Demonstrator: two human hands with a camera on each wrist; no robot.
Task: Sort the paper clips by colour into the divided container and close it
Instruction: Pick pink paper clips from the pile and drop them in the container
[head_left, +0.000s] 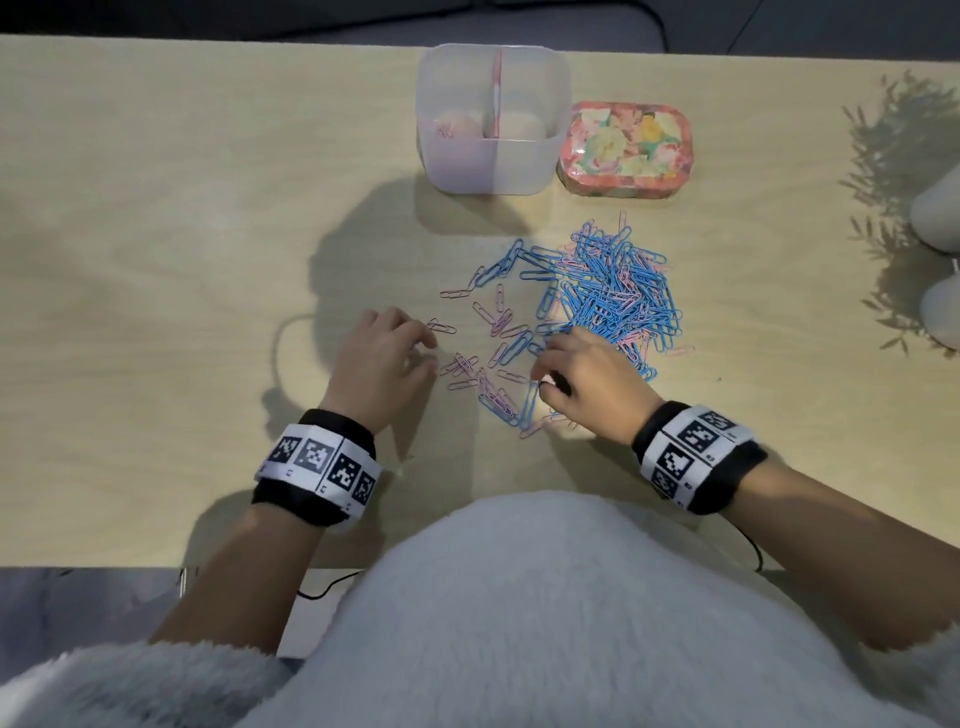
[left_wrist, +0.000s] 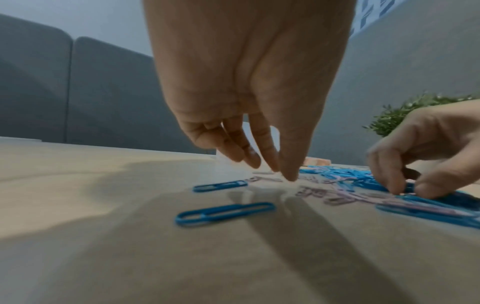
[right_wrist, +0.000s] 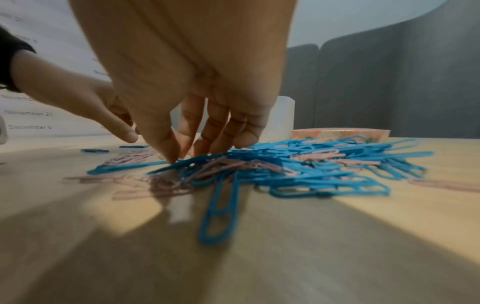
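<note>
A mixed pile of blue and pink paper clips (head_left: 608, 291) lies right of centre on the table, with loose pink clips (head_left: 498, 322) scattered to its left. The clear divided container (head_left: 491, 166) stands open behind, a few pink clips in its left compartment. My left hand (head_left: 423, 348) hovers with fingers pointing down, its fingertips (left_wrist: 291, 176) touching the table by a pink clip (left_wrist: 267, 179) and holding nothing. My right hand (head_left: 543, 364) curls over the pile's near-left edge, thumb and forefinger (right_wrist: 171, 158) pinching at blue clips (right_wrist: 197, 162). Two blue clips (left_wrist: 223, 212) lie under my left wrist.
A floral lid (head_left: 623, 150) lies right of the container. White vases (head_left: 935, 218) with a plant stand at the far right edge. Bare tabletop (head_left: 156, 260) stretches left of my hands. A grey sofa back shows beyond the table.
</note>
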